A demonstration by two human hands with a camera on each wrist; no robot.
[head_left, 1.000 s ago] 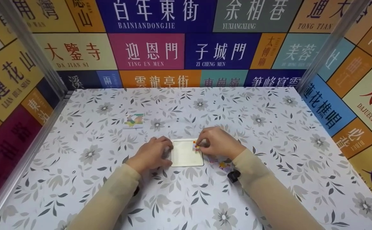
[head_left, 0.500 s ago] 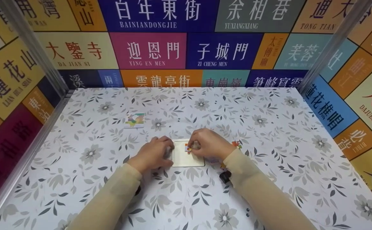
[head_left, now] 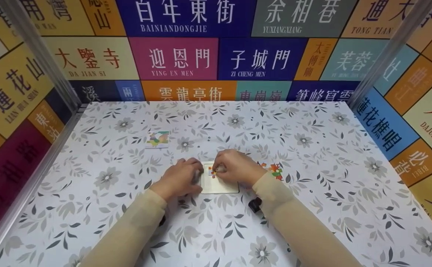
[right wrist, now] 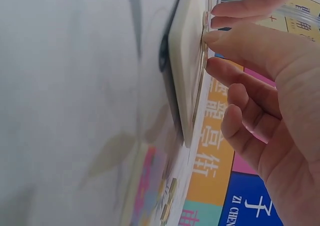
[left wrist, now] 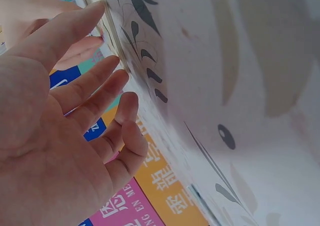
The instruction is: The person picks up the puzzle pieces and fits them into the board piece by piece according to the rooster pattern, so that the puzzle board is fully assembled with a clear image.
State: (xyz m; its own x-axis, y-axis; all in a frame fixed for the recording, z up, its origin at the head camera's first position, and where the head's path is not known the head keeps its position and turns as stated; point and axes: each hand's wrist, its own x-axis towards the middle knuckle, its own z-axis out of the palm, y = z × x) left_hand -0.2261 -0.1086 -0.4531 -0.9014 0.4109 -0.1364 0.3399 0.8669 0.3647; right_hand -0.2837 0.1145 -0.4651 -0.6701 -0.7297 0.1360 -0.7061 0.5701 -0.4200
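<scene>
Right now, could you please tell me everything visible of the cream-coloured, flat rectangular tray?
The cream-coloured, flat rectangular tray, apparently plastic or wood, has a thin rim and rounded corners. It lies on the white floral tabletop. The left hand touches its left edge; the right hand pinches a small multicoloured puzzle piece at its surface.

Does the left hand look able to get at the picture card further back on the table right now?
Probably yes: only patterned tablecloth shows between the left hand and the picture card, though that hand would leave the pale board.
</scene>
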